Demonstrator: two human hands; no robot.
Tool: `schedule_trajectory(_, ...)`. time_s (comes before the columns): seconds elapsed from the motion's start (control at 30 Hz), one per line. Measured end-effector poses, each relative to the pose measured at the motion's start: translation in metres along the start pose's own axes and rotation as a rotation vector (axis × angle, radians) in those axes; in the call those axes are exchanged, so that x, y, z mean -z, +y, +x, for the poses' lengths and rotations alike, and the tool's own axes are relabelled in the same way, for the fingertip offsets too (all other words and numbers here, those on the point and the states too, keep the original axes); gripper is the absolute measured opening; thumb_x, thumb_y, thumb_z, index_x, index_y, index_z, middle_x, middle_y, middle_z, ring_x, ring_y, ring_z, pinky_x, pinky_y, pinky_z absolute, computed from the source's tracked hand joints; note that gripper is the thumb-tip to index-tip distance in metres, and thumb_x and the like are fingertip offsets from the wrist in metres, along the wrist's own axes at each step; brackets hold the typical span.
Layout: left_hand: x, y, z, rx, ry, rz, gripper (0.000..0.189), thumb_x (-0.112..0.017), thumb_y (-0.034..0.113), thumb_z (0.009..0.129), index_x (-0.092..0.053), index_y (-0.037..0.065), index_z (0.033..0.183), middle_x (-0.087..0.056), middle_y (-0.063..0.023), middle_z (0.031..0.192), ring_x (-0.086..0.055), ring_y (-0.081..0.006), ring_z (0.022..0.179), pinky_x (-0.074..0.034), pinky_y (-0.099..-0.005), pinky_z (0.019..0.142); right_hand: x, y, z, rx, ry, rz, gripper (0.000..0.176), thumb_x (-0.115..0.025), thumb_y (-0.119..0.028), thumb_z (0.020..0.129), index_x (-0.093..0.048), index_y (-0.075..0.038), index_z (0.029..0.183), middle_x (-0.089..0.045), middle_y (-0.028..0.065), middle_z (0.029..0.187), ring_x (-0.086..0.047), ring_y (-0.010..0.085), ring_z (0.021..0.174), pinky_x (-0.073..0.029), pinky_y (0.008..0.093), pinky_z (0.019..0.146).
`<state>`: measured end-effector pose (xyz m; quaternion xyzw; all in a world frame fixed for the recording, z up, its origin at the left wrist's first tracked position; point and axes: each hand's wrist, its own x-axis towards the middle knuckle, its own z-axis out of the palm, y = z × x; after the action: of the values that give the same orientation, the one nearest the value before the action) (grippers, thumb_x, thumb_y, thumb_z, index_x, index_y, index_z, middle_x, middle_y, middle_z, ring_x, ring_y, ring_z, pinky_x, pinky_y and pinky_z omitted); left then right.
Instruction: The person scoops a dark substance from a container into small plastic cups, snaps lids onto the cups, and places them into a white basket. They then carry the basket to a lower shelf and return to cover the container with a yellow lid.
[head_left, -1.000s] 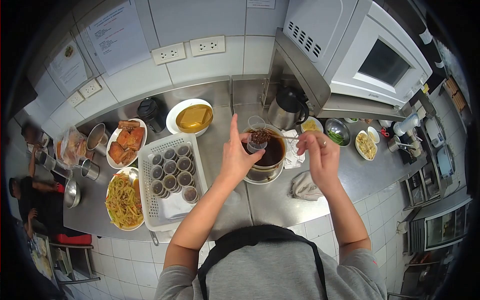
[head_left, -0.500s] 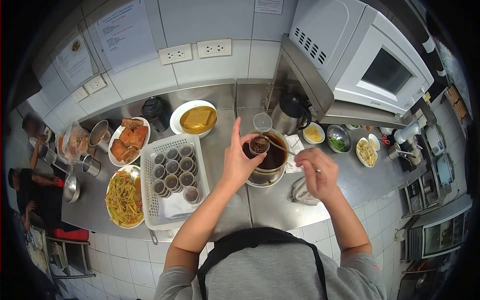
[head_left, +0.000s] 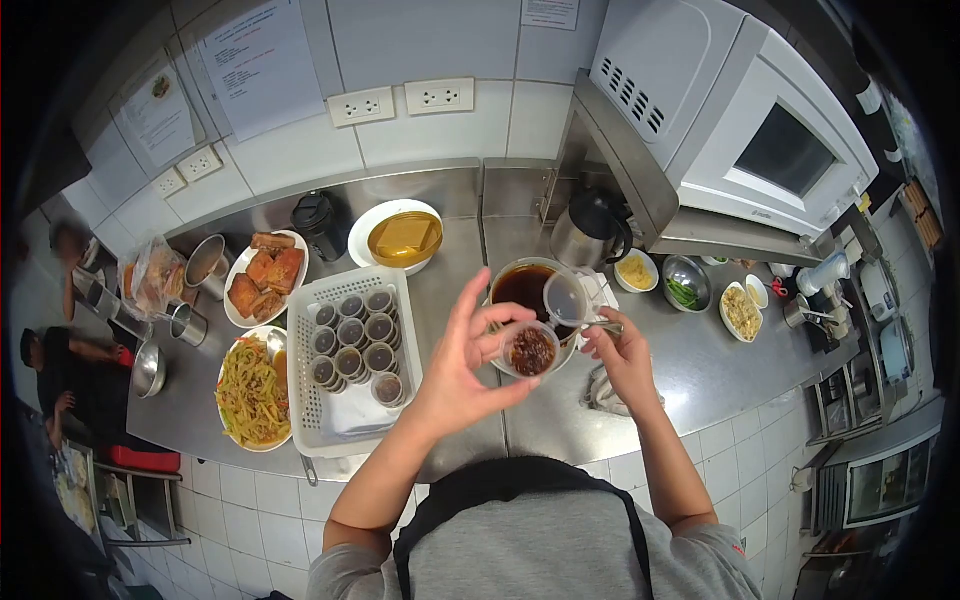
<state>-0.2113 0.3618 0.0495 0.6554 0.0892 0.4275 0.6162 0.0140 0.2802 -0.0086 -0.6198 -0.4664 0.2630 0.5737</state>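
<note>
My left hand (head_left: 462, 360) grips a small clear sauce cup (head_left: 530, 352) between thumb and fingers, tilted so that the dark, flecked sauce in it shows. Its clear hinged lid (head_left: 567, 299) stands folded back on the far right side. Behind the cup is a pot of dark brown sauce (head_left: 522, 286), partly hidden by my fingers and the lid. My right hand (head_left: 625, 362) pinches a metal spoon (head_left: 606, 325) just right of the pot.
To the left, a white perforated basket (head_left: 300, 415) holds several filled sauce cups (head_left: 350, 333). Beyond stand a plate of fried blocks (head_left: 268, 278), noodles (head_left: 250, 395) and a yellow bowl (head_left: 405, 240). A steel jug (head_left: 585, 232) and small bowls (head_left: 686, 283) sit right. People (head_left: 75, 380) are far left.
My left hand has drawn the cup back from over the pot toward me and tipped it into view. My right hand has shifted slightly left with the spoon.
</note>
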Motion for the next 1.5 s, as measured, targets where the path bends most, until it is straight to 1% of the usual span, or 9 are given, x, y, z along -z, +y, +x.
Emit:
schedule_trajectory(0.17, 0.002, 0.009, -0.018, -0.054, -0.109, 0.110, 0.108, -0.072, -0.008, 0.067, -0.005, 0.011, 0.149, -0.053, -0.0177, 0.119, -0.057, -0.0297, 0.114, -0.047, -0.0420, 0.097, 0.011, -0.015, -0.045, -0.279, 0.096, 0.208, 0.044, -0.057, -0.027, 0.094, -0.038, -0.006, 0.127, -0.056, 0.0035, 0.070, -0.049, 0.0097, 0.052, -0.041, 0.0213, 0.049)
schedule_trajectory(0.37, 0.006, -0.004, -0.040, 0.128, -0.315, 0.245, 0.100, -0.071, -0.005, 0.068, -0.012, 0.008, 0.148, -0.055, -0.0163, 0.119, -0.055, -0.0275, 0.116, -0.042, -0.0406, 0.102, -0.026, -0.006, -0.064, -0.785, -0.497, 1.015, 0.045, -0.050, -0.045, 0.095, -0.041, -0.012, 0.122, -0.059, 0.0147, 0.102, -0.063, 0.0233, 0.086, -0.054, 0.0346, 0.070)
schedule_trajectory(0.57, 0.007, -0.021, -0.069, 0.254, -0.189, 0.441, 0.100, -0.072, 0.000, 0.070, -0.010, 0.008, 0.149, -0.052, -0.0165, 0.126, -0.049, -0.0280, 0.123, -0.036, -0.0416, 0.106, -0.053, -0.011, -0.057, -0.602, -0.549, 0.715, 0.046, -0.050, -0.036, 0.097, -0.035, -0.011, 0.132, -0.052, 0.0172, 0.121, -0.059, 0.0245, 0.103, -0.055, 0.0405, 0.080)
schedule_trajectory(0.77, -0.002, -0.035, -0.102, 0.469, 0.072, 0.230, 0.092, -0.073, 0.011, 0.080, -0.010, 0.008, 0.148, -0.045, -0.0154, 0.133, -0.047, -0.0293, 0.124, -0.038, -0.0424, 0.103, -0.088, 0.014, -0.062, -0.146, -0.419, 0.215, 0.043, -0.055, -0.020, 0.096, -0.034, -0.005, 0.131, -0.065, 0.0101, 0.090, -0.063, 0.0173, 0.084, -0.048, 0.0277, 0.070)
schedule_trajectory(0.87, 0.004, -0.066, -0.116, 0.516, 0.303, -0.014, 0.078, -0.072, 0.018, 0.084, -0.023, 0.002, 0.143, -0.053, -0.0125, 0.111, -0.055, -0.0172, 0.104, -0.052, -0.0323, 0.082, -0.096, 0.008, -0.063, -0.050, -0.389, 0.032, 0.043, -0.057, -0.018, 0.094, -0.036, -0.003, 0.129, -0.068, 0.0161, 0.087, -0.066, 0.0229, 0.076, -0.049, 0.0308, 0.069)
schedule_trajectory(1.2, 0.003, -0.069, -0.115, 0.589, 0.288, 0.038, 0.064, -0.068, 0.010, 0.085, -0.031, 0.003, 0.137, -0.056, -0.0075, 0.099, -0.056, -0.0130, 0.091, -0.048, -0.0249, 0.075, -0.095, 0.017, -0.064, -0.051, -0.394, -0.062, 0.035, -0.056, -0.015, 0.094, -0.042, -0.004, 0.124, -0.066, 0.0143, 0.085, -0.065, 0.0200, 0.073, -0.051, 0.0305, 0.065)
schedule_trajectory(1.27, 0.004, -0.070, -0.117, 0.587, 0.314, -0.007, 0.059, -0.067, 0.008, 0.084, -0.034, 0.004, 0.133, -0.056, -0.0076, 0.097, -0.056, -0.0136, 0.088, -0.048, -0.0251, 0.073, -0.090, 0.020, -0.063, -0.351, -0.518, 0.284, 0.035, -0.056, -0.011, 0.093, -0.041, -0.006, 0.125, -0.064, 0.0107, 0.093, -0.063, 0.0152, 0.079, -0.052, 0.0268, 0.066)
schedule_trajectory(1.37, 0.006, -0.078, -0.123, 0.526, 0.258, 0.100, 0.055, -0.064, 0.004, 0.087, -0.033, 0.006, 0.132, -0.054, -0.0062, 0.103, -0.055, -0.0123, 0.091, -0.049, -0.0244, 0.069, -0.085, 0.022, -0.064, -0.335, -0.622, 0.364, 0.038, -0.056, -0.007, 0.093, -0.038, -0.008, 0.127, -0.061, 0.0083, 0.099, -0.059, 0.0116, 0.085, -0.054, 0.0243, 0.067)
schedule_trajectory(1.5, 0.003, -0.068, -0.119, 0.562, 0.195, 0.289, 0.053, -0.062, 0.004, 0.087, -0.034, 0.005, 0.131, -0.054, -0.0071, 0.101, -0.055, -0.0130, 0.088, -0.048, -0.0254, 0.068, -0.087, 0.030, -0.068, -0.318, -0.635, 0.286, 0.038, -0.053, -0.003, 0.093, -0.037, -0.007, 0.127, -0.061, 0.0074, 0.098, -0.058, 0.0125, 0.092, -0.049, 0.0276, 0.081)
